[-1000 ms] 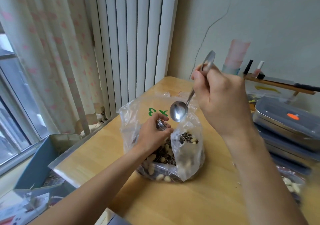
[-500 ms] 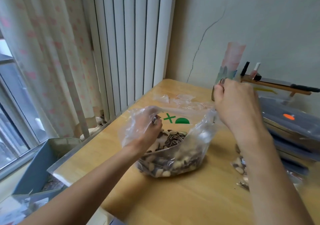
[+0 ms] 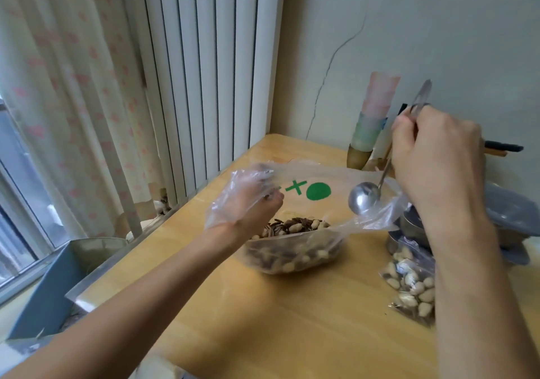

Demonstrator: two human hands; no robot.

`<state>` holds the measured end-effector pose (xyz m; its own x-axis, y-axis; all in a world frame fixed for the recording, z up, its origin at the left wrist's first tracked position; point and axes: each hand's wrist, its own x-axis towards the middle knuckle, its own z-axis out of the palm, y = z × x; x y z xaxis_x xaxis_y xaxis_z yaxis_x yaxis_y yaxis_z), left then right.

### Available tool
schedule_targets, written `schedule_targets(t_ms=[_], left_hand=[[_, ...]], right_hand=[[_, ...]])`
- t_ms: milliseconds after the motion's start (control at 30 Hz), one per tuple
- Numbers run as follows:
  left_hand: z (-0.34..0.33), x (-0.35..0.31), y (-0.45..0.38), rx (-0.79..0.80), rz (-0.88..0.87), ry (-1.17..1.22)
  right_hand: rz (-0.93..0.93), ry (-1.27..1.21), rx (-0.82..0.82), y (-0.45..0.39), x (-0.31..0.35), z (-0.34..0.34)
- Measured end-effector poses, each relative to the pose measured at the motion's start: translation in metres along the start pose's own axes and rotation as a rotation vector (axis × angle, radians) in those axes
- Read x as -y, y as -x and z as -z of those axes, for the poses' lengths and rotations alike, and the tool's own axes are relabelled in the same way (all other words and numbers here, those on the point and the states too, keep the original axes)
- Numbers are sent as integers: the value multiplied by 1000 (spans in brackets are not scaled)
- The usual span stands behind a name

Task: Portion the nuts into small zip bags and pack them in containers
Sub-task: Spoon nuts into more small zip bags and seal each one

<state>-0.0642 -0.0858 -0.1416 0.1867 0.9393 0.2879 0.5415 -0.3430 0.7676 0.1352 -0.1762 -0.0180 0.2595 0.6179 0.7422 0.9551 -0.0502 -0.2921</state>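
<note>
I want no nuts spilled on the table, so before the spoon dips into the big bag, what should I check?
1. Big bag mouth held open: ok, left hand grips the rim from inside the plastic.
2. Spoon gripped: ok, right hand holds its handle.
3. Spoon bowl over the opening: ok, hanging empty above the right rim.
4. Nuts within reach: ok, piled at the bottom.
5. Small zip bag ready to fill: not ok, it lies full, partly hidden by the right arm.
6. Container open: cannot tell.
</note>
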Motion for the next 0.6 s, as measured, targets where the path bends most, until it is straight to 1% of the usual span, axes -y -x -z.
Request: schedule_targets(t_ms=[67,100,167,233,367,500,600], left_hand=[[1,0,3,35,44,20],[0,2,6,55,61,33],[-4,2,16,125,112,72],[-9,3,25,146,134,100],[-13,4,30,167,216,148],[-8,8,30,156,272,194],[-4,12,29,151,272,196]], right_hand=[[31,-20,14,0,3,-2],[56,-43,47,0,4,-6],[97,-142,155,0,6,-17],[131,-197,259,3,9,-28],[202,-101,366,11,18,-47],[191,-72,457,15,20,-54],[188,-72,474,15,21,-54]])
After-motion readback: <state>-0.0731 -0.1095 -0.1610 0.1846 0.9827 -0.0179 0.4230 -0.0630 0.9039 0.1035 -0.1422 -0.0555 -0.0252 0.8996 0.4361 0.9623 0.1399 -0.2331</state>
